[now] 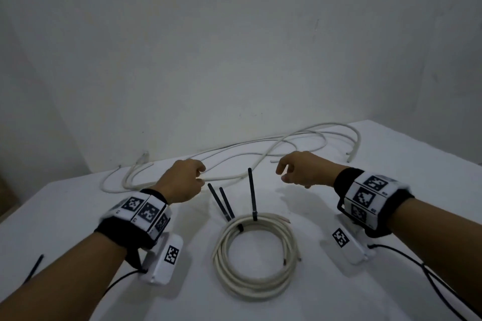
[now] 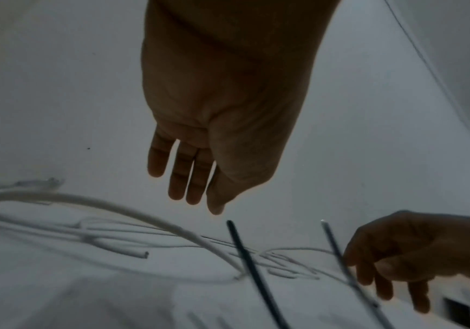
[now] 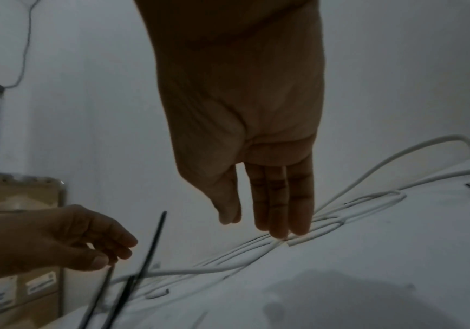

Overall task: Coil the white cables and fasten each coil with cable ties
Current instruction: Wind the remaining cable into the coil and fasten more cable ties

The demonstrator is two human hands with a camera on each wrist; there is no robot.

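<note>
The head view shows the whole layout. A finished coil [image 1: 254,253] lies flat on the white table [image 1: 391,164], near its front edge, between the two forearms. Black ties [image 1: 252,194] are fastened on the far side of the coil; their free tails rise up and away from the person, two leaning left, one nearly upright. The loose cables [image 1: 260,161] lie behind the coil along the back of the table, their long axis running left to right, with big loops at the right end and cut ends at both sides.

The left hand [image 1: 180,182] hangs over the near run of loose cable. From the head view its fingers look curled close to that run, but contact cannot be confirmed. The left wrist view shows the left hand [image 2: 219,124] from below, fingers straight and close together, pointing down at the cables, holding nothing.

The right hand [image 1: 302,169] hovers above the table with fingers loosely curled and slightly spread. The right wrist view shows the right hand [image 3: 245,133] with fingers straight and pressed together, tips just above a cut cable end [image 3: 298,241]; touching or not cannot be told.

Only the right wrist view shows cardboard boxes [image 3: 17,289] beyond the table's left side.
</note>
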